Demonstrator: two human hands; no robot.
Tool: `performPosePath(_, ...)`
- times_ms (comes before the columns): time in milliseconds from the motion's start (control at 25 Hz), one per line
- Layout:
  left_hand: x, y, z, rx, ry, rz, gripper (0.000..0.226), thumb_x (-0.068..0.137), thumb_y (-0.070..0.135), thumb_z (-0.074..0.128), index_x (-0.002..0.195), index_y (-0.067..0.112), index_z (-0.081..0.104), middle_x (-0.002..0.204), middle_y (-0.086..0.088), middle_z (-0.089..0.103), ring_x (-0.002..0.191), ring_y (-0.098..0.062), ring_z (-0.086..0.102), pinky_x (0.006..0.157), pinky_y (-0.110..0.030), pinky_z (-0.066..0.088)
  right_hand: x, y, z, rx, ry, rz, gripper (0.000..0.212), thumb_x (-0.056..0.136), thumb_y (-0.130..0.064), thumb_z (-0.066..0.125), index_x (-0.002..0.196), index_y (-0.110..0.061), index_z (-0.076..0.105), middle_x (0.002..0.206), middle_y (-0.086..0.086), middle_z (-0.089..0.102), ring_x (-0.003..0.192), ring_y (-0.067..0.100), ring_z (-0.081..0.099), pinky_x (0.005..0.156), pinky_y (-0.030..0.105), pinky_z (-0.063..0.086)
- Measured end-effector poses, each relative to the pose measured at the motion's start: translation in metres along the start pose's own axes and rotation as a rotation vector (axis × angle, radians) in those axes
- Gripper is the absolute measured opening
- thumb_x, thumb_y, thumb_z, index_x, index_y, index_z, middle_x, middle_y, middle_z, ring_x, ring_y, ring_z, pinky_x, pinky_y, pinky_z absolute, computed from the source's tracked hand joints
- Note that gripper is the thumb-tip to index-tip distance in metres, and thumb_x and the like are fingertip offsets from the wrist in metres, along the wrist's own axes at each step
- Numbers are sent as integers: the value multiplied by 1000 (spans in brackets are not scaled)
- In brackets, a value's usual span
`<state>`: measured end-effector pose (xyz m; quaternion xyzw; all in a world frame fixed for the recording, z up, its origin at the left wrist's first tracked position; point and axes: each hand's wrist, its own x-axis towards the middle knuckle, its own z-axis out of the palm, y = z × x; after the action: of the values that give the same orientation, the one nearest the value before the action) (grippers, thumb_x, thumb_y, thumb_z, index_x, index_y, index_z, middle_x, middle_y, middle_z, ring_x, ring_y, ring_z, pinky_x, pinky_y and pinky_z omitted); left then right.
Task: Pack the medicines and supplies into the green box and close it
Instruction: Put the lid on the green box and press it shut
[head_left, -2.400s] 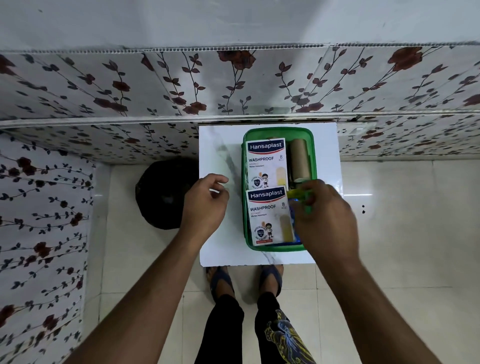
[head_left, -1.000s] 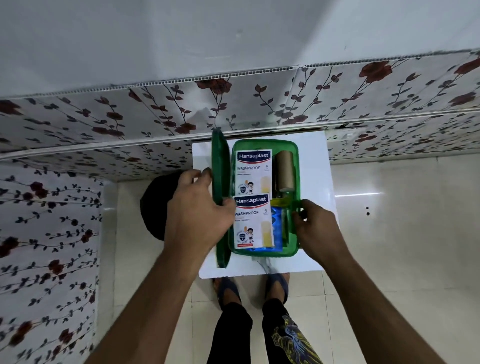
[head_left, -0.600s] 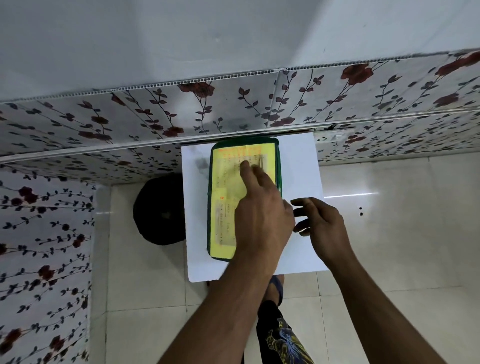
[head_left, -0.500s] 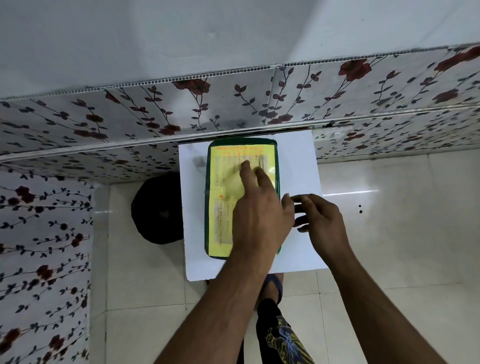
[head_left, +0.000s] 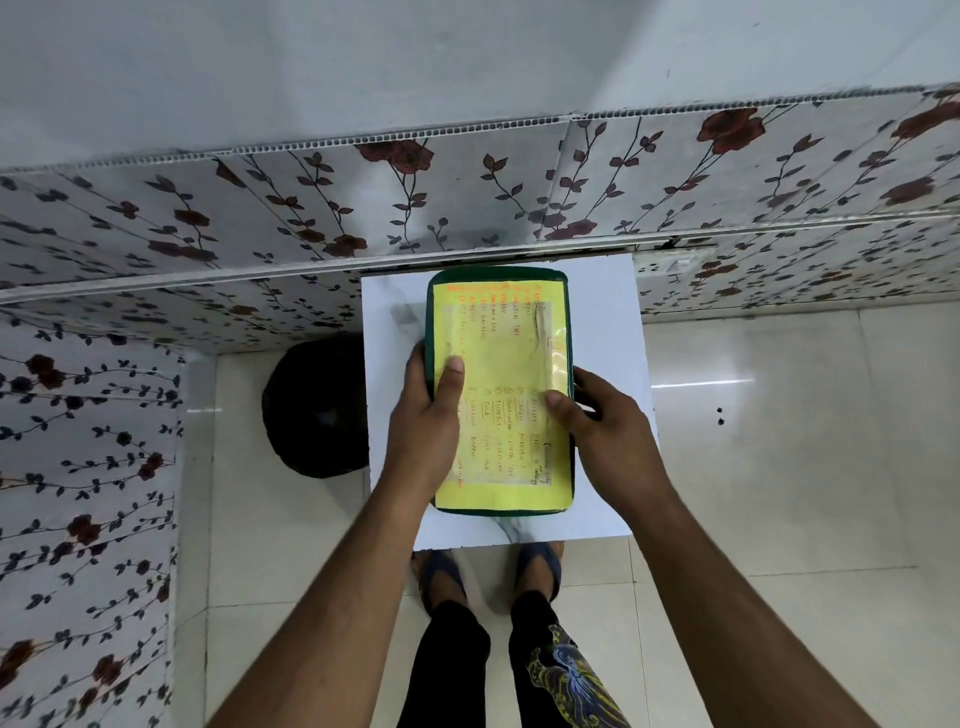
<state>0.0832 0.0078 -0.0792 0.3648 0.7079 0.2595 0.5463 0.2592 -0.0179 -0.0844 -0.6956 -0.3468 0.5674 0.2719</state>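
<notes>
The green box (head_left: 500, 291) lies closed on the small white table (head_left: 602, 312), its lid covered by a yellow paper label with orange handwriting (head_left: 501, 374). The medicines inside are hidden under the lid. My left hand (head_left: 423, 415) clasps the box's left edge, thumb pressed flat on the label. On the opposite side my right hand (head_left: 605, 421) holds the right edge, its thumb also on the lid.
The table stands against a wall of floral panels (head_left: 467, 197). A round black object (head_left: 317, 410) sits on the tiled floor to the table's left. My feet in sandals (head_left: 488, 571) show just below the table's front edge.
The lid swung over from the left and now covers the box. My left hand slid from the lid's top to the left edge, and my right hand came in onto the right edge.
</notes>
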Motion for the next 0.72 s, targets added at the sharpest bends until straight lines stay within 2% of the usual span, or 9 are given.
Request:
performPosePath(80, -5, -3, 1, -27, 6, -27, 41, 97, 51, 43, 135, 38, 44, 114, 15, 64, 95, -3, 64, 66, -21, 47, -1, -2, -2, -31, -4, 5, 36, 96, -34, 56, 132, -29, 58, 119, -12, 67, 101, 5, 65, 81, 26, 56)
performPosePath(160, -3, -1, -4, -62, 15, -26, 39, 96, 50, 46, 131, 35, 48, 115, 12, 67, 99, -9, 66, 70, -25, 49, 10, -7, -4, -24, 51, -13, 36, 95, -38, 55, 129, -27, 59, 118, -7, 67, 105, 11, 65, 89, 37, 56)
performPosePath(280, 30, 23, -13, -104, 67, 36, 45, 96, 48, 47, 137, 31, 45, 116, 15, 60, 94, 7, 58, 71, -18, 43, 48, -29, 0, 85, 134, -43, 41, 92, -48, 49, 124, -25, 62, 117, -5, 68, 110, 14, 63, 94, 40, 51)
performPosePath(360, 57, 39, -12, -133, 39, 47, 39, 97, 44, 47, 132, 27, 52, 107, 15, 61, 91, 6, 57, 75, -19, 44, 70, -47, 9, 138, 113, -41, 38, 98, -46, 44, 114, -20, 67, 107, -4, 71, 100, 13, 65, 86, 35, 50)
performPosePath(480, 80, 40, -4, -126, -7, 45, 32, 96, 45, 50, 112, 22, 66, 100, 1, 70, 92, -17, 64, 84, -34, 48, 85, -54, 23, 115, 163, -61, 39, 101, -41, 42, 92, -16, 70, 84, -1, 71, 82, 19, 65, 75, 33, 48)
performPosePath(600, 84, 30, -2, -194, -11, 32, 34, 93, 48, 52, 91, 17, 66, 85, -8, 61, 77, -23, 55, 71, -36, 42, 88, -47, 25, 148, 214, -88, 39, 100, -39, 44, 84, -15, 69, 75, 0, 68, 73, 21, 63, 70, 34, 48)
performPosePath(720, 85, 32, 0, -251, 7, 29, 36, 93, 45, 52, 87, 11, 63, 82, -10, 54, 74, -22, 48, 69, -35, 37, 89, -48, 28, 149, 240, -103, 39, 102, -36, 44, 85, -11, 69, 73, -2, 66, 70, 17, 60, 67, 30, 44)
